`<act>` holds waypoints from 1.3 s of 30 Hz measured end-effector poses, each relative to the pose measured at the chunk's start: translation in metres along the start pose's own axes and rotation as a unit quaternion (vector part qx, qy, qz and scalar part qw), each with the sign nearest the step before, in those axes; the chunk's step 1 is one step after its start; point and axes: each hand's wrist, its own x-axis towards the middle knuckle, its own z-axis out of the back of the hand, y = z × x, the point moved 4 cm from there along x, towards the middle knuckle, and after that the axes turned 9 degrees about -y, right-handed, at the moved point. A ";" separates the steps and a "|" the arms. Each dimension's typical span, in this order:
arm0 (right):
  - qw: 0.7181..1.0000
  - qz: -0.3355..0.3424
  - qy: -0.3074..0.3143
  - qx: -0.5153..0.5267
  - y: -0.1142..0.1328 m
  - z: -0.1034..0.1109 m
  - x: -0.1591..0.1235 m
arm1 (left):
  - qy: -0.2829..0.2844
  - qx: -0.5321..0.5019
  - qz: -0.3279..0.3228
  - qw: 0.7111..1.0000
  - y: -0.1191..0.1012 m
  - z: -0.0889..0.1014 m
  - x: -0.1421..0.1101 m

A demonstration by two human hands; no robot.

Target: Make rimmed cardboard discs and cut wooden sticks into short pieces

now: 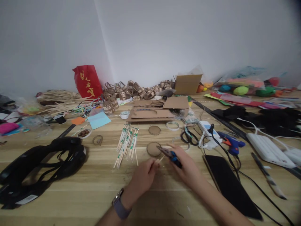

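Pinched in the fingertips of my left hand (146, 172) is a short thin wooden stick (161, 158). My right hand (187, 166) is closed around blue-and-black handled pliers (173, 157), whose jaws point left, close to the stick. Whether the jaws touch the stick I cannot tell. Just beyond my hands lies a round cardboard disc (154, 149) with a raised rim, and a smaller disc (154, 130) sits behind it. To the left, several paper-wrapped chopsticks (127, 141) are spread on the wooden table (94, 194).
Black headgear (42, 169) lies at left. On the right are a dark phone (231, 185), a blue glue gun (231, 142), cables and a white power strip (209, 133). Flat cardboard (150, 115), a red bag (87, 82) and small woven-looking baskets (141, 91) stand toward the wall.
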 end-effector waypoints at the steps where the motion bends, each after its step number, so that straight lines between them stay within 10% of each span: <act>1: 0.999 0.009 0.030 -0.021 0.002 -0.006 0.000 | -0.001 0.022 -0.007 1.000 -0.001 -0.001 -0.001; 5: 0.977 -0.030 0.125 -0.171 0.004 -0.024 -0.005 | -0.007 0.093 -0.012 0.996 0.001 -0.007 -0.003; 16: 0.957 -0.106 0.132 -0.237 0.005 -0.034 -0.017 | -0.015 0.170 0.034 0.985 -0.008 -0.015 -0.011; 21: 0.983 -0.133 0.126 0.010 -0.010 -0.024 -0.014 | 0.056 -0.049 0.023 0.997 -0.001 -0.013 -0.004; 26: 0.965 -0.158 0.146 0.151 -0.011 -0.007 -0.013 | 0.087 -0.317 0.189 0.925 0.009 -0.017 -0.001; 39: 0.974 -0.134 0.173 0.063 -0.004 -0.020 -0.021 | 0.120 -0.311 0.210 0.919 0.004 -0.035 -0.009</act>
